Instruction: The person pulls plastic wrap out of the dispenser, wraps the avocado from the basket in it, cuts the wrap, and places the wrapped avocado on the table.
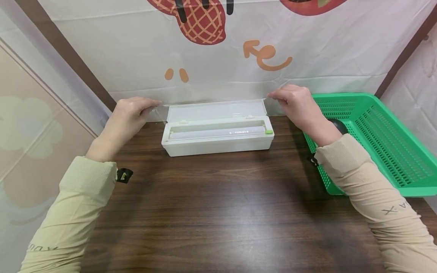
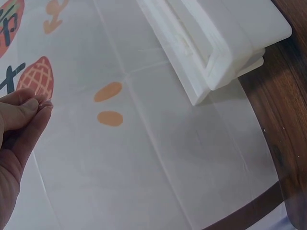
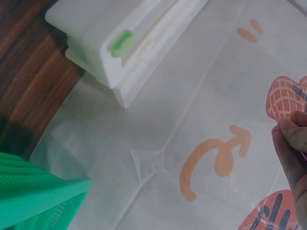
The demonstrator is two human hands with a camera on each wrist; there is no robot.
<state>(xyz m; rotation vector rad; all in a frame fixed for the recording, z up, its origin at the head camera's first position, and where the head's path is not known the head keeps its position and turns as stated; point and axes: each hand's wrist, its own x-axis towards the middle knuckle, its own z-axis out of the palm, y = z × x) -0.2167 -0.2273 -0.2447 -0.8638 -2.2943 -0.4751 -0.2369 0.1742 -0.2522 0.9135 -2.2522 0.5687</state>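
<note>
A white cling film dispenser (image 1: 218, 143) lies on the table with its lid (image 1: 217, 110) raised against the backdrop. Inside shows a pale roll (image 1: 218, 132), and a green slider (image 1: 269, 132) sits at the right end of the front edge. Beyond the left end of the lid, my left hand (image 1: 131, 112) pinches clear cling film (image 1: 162, 113) between thumb and fingers. My right hand (image 1: 295, 104) pinches beyond the right end, its thumb and fingertips pressed together. The film is nearly invisible, with faint folds and glints near the fingers in the head view.
A green plastic basket (image 1: 379, 100) stands at the right, under and beside my right forearm, with a dark item (image 1: 338, 125) partly hidden behind the wrist. A white printed sheet (image 1: 218, 76) hangs behind the dispenser. The dark wooden table (image 1: 218, 204) extends toward me.
</note>
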